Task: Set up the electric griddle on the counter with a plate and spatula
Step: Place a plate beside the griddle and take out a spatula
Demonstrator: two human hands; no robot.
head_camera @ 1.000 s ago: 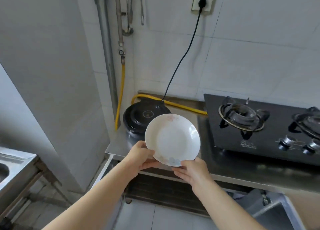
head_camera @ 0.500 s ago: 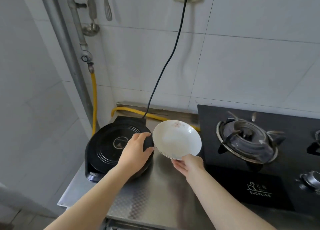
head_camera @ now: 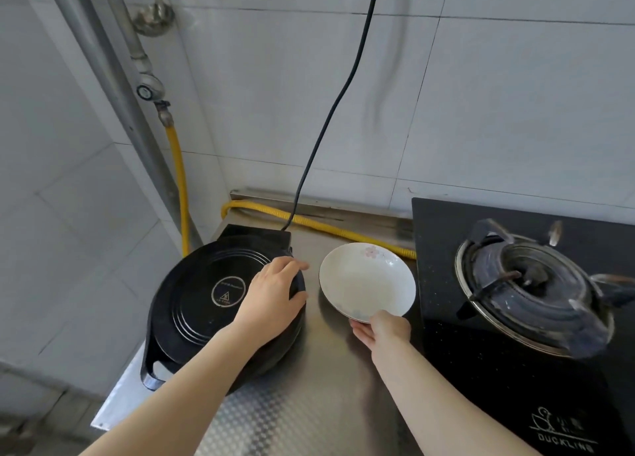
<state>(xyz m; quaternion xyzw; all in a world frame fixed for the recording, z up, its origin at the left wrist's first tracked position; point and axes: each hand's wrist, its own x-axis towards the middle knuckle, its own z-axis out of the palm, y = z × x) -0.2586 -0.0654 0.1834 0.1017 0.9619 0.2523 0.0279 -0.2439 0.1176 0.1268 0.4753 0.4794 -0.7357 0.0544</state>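
Plate (head_camera: 367,282) lower now, right hand (head_camera: 379,328) gripping rim; left hand (head_camera: 271,301) spread on griddle (head_camera: 206,304), steel counter (head_camera: 309,404), tiled wall

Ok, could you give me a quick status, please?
Left hand on griddle lid. Right hand holds plate beside it. Counter clear.

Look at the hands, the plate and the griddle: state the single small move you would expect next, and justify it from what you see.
Probably lowering the plate onto the bare steel counter between the griddle and the gas stove. The right hand grips only its near rim and it sits tilted over that gap, while the left hand rests on the closed griddle's lid edge.
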